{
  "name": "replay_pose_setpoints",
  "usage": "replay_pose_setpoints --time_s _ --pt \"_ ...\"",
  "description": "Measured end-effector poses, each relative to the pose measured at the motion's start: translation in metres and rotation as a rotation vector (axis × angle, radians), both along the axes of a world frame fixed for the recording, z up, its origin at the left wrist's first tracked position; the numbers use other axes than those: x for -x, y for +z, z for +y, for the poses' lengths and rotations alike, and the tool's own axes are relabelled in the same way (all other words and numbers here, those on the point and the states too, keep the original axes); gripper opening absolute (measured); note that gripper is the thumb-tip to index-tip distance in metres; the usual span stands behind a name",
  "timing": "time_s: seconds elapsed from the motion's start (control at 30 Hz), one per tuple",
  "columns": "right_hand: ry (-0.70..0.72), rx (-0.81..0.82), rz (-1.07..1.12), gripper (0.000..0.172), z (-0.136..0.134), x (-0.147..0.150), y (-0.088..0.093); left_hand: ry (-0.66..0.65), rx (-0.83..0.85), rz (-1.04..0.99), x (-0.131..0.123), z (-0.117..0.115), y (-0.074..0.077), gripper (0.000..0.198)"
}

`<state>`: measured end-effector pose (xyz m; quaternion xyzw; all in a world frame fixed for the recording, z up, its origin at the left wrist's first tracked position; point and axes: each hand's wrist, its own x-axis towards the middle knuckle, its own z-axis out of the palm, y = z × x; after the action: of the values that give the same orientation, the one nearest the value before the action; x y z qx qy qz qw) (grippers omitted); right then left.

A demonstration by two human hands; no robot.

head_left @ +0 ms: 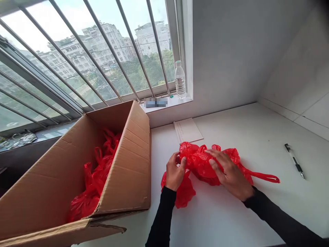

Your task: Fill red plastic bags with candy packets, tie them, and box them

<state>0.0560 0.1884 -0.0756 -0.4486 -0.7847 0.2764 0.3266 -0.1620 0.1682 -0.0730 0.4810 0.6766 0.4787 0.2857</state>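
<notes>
A crumpled red plastic bag (pixel 205 168) lies on the white tabletop, with one looped handle stretched out to the right. My left hand (pixel 176 171) is closed on the bag's left end, thumb and fingers curled about the plastic. Over the bag's right half rests my right hand (pixel 228 171), its fingers stretched out and apart, seemingly touching the top. Another crumpled red piece (pixel 185 193) spreads below and around my left wrist; whether it belongs to the same bag I cannot tell.
A tall open cardboard box (pixel 125 171) holding several red plastic bags (pixel 95 185) stands on the left. A notebook (pixel 189 130) lies behind the bag, a pen (pixel 294 161) on the right. On the sill of the barred window stands a water bottle (pixel 180 80).
</notes>
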Motion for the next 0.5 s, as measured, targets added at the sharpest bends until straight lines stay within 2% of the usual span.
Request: replay_pose_setpoints --time_s 0.07,0.2,0.27,0.37,0.5 --pt "-0.033 0.101 -0.035 0.053 0.024 -0.001 -0.004 0.013 0.010 -0.018 0.003 0.002 -0.002 0.035" --pt "0.080 0.347 -0.079 0.083 0.059 0.004 -0.007 0.086 0.044 -0.001 0.009 -0.006 -0.004 0.046" --pt "0.131 0.400 -0.060 0.088 0.070 0.009 -0.007 0.085 0.058 0.027 0.010 -0.011 -0.006 0.050" --pt "0.196 0.437 -0.012 0.077 0.086 0.015 -0.007 0.034 0.038 0.052 0.010 -0.013 -0.007 0.048" --pt "0.222 0.436 0.092 0.042 0.108 0.023 -0.013 0.013 -0.005 0.049 0.013 -0.003 -0.001 0.036"
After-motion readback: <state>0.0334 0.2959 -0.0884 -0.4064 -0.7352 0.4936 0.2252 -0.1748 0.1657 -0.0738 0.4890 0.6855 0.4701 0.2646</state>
